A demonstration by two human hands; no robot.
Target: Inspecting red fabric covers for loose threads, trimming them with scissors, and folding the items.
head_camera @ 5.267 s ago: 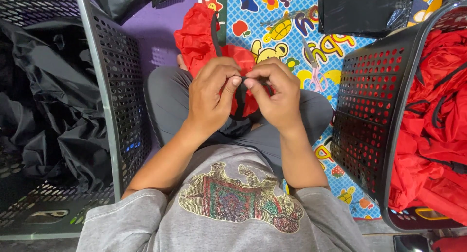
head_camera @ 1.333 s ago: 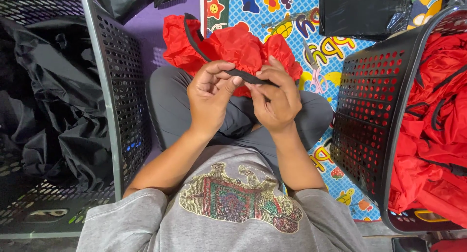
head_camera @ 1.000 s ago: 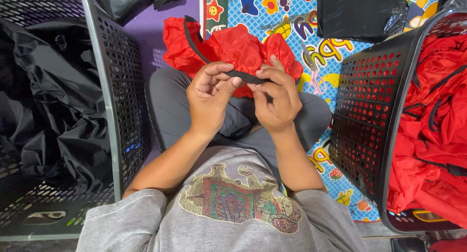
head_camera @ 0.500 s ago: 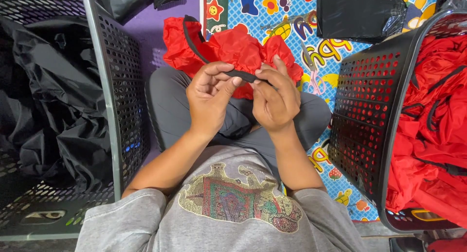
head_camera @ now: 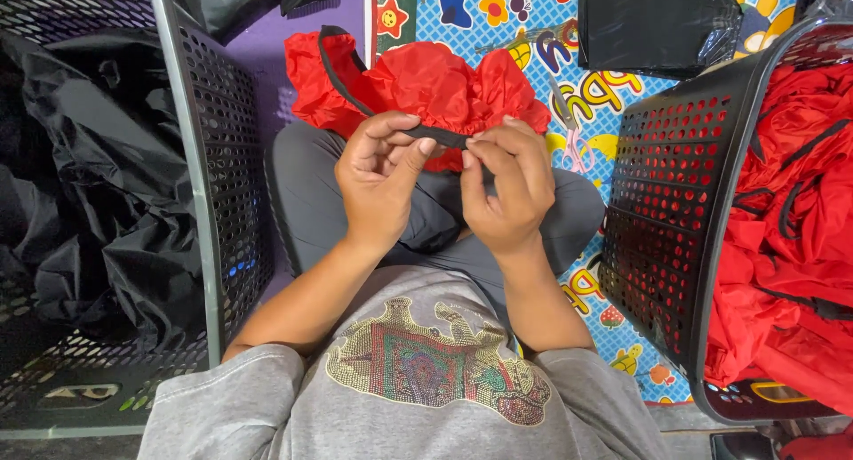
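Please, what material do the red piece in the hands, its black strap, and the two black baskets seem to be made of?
Red piece: probably thin nylon-like woven fabric; it puckers and has a slight sheen.
Black strap, pinched by left hand and right hand: looks like flat matte tape or elastic; I cannot tell which.
Left basket and right basket: rigid moulded plastic, perforated with holes.

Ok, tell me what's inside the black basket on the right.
The black basket holds crumpled red fabric with thin black straps across it. Whatever lies underneath the pile is covered.
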